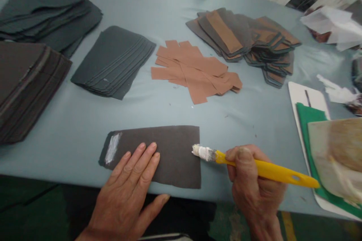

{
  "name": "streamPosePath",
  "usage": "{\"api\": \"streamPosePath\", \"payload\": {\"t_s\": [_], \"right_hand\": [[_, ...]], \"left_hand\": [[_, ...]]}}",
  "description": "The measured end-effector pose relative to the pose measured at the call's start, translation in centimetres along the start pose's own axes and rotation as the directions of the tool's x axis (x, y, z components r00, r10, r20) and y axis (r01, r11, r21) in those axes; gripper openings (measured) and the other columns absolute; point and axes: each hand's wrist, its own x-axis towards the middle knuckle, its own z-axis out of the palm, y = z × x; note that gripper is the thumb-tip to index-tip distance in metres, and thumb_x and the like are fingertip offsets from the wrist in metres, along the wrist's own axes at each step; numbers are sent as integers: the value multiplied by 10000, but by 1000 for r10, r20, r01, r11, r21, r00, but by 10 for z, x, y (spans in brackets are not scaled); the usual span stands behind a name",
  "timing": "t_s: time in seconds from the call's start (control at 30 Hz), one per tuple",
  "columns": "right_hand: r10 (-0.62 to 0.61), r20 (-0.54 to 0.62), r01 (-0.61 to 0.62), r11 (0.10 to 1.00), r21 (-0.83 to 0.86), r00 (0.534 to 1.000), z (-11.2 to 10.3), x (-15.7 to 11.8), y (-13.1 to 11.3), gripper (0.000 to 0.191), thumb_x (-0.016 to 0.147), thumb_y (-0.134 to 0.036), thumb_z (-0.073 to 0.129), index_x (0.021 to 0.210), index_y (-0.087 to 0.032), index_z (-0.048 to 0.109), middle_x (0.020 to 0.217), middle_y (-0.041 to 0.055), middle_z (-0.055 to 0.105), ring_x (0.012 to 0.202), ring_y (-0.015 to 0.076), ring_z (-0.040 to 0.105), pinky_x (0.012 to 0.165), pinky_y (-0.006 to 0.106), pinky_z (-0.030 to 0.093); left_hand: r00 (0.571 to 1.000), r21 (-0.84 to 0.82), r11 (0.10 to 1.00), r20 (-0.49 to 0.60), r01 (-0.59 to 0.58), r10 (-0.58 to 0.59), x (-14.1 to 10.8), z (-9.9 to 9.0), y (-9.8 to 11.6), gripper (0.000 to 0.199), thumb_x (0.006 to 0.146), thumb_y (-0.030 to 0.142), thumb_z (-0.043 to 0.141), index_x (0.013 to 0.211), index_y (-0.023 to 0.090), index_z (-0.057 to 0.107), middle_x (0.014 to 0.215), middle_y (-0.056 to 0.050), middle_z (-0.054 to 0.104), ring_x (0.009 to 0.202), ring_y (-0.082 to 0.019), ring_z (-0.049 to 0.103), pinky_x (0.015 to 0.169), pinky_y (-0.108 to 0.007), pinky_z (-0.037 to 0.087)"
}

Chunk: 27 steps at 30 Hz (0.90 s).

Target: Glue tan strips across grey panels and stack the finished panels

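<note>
A dark brown panel [175, 158] of leather-like or fabric material lies flat near the table's front edge. My left hand [132, 184] rests on it with fingers stretched out. A streak of white paste [113, 147] marks the panel's left end, beside a darker strip along that edge. My right hand [251, 180] grips a yellow-handled brush [277, 171]. White paste coats the bristles, and their tip is at the panel's right edge; whether it presses on the surface I cannot tell.
Stacks of dark panels [113, 60] and brown pieces [22, 75] occupy the left. Tan strips [195, 67] lie mid-table, with assembled pieces [226, 34] behind. At right, a stained plastic container [322, 135] stands on green material [308, 120] and a white board [296, 94].
</note>
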Motion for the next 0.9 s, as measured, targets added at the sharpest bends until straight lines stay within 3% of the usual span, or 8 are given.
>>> {"api": "streamPosePath", "payload": {"t_s": [0.1,0.27,0.57,0.73,0.83,0.9], "right_hand": [[13,-13,-13,1000,1,1000,-4,1,0,397,1030,-476,632,759,-187,651,544,-45,537,417,86,440,396,215,336],[-66,-177,80,994,72,982,2,7,-19,423,1030,-481,651,714,-200,655,490,-61,494,431,80,462,453,211,380],[-70,-236,107,983,152,969,5,12,-26,428,996,-502,693,699,-196,663,504,-49,540,411,79,468,460,229,397],[-122,-271,173,970,173,955,10,15,-29,403,976,-490,721,698,-203,668,501,-50,549,415,79,489,441,214,351],[-74,-318,119,985,125,945,16,13,-27,386,983,-520,702,751,-212,679,535,-49,567,448,91,509,461,223,387],[-55,-328,93,990,103,943,21,11,-24,365,988,-535,686,808,-217,691,566,-42,598,481,110,544,477,234,418]], "left_hand": [[1000,-4,1000,1,1,-1,0,-1,0,602,1021,370,595,1487,-5,528,1579,-238,554,1652,-266,224,1346,-455,180],[1000,-2,1000,-8,2,-2,0,-1,1,592,1018,366,604,1468,-14,545,1549,-252,579,1657,-265,206,1347,-451,170],[1000,11,1000,-17,19,-18,0,1,0,594,1004,386,616,1467,19,559,1579,-202,571,1628,-275,296,1355,-424,182],[998,104,993,-38,-55,59,-3,3,-6,613,1007,476,579,1415,20,607,1518,-189,632,1648,-271,236,1366,-432,147],[988,176,977,-77,-119,134,-7,11,-16,581,1025,496,549,1371,39,645,1446,-175,689,1651,-291,215,1370,-447,136],[984,213,967,-84,-139,160,-10,17,-23,474,1046,412,527,1376,98,661,1457,-127,691,1649,-272,222,1374,-432,127]]}}
